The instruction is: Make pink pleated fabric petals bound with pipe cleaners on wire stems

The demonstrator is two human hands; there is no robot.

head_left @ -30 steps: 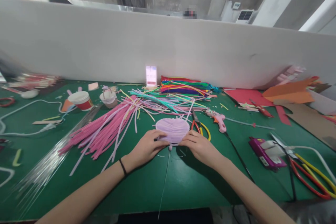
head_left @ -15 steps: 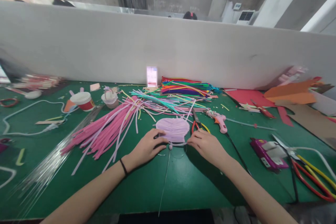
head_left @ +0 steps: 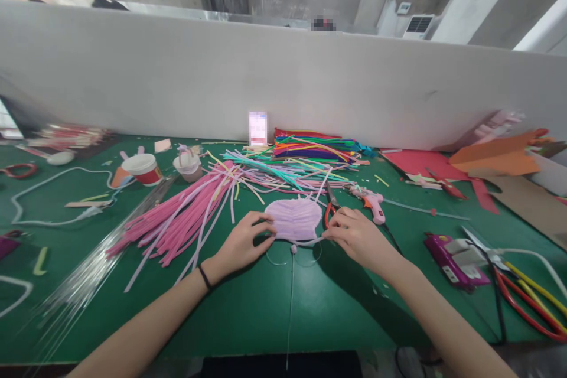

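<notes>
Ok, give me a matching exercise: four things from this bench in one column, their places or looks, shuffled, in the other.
1. lilac piece
2. phone
3. glue gun
4. power strip

A. purple, with white plugs in it
B. between the left hand and right hand
C. pink, with an orange trigger
D. upright in front of the partition

Pairs: 1-B, 2-D, 3-C, 4-A

There are 2 cups (head_left: pixel 149 176) (head_left: pixel 190 172), 1 glue gun (head_left: pixel 376 209), 1 lilac panel (head_left: pixel 296 220)
</notes>
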